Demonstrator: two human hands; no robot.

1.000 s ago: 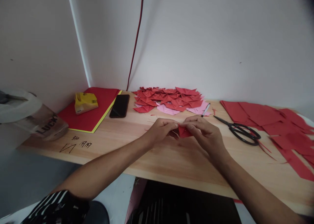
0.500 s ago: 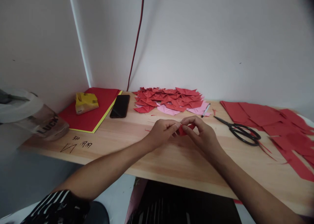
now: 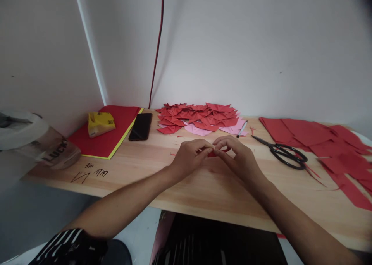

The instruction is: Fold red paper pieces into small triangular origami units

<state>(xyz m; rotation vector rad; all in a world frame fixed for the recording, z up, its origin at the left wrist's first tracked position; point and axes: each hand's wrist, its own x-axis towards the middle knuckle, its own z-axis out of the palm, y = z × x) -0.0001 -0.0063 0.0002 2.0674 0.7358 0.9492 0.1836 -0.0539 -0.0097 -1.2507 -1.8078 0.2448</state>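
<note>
My left hand and my right hand meet over the middle of the wooden table, fingers curled and pinching a small folded red paper piece between them. Only a sliver of the paper shows between the fingertips. Behind the hands lies a heap of folded red and pink paper shapes. Black scissors lie to the right of my right hand.
Flat red paper sheets spread over the right end of the table. A pen, a black phone, a red and yellow folder with a yellow packet and a plastic bag lie left.
The hands have closed tighter over the red paper, so less of it shows. The view has shifted slightly.
</note>
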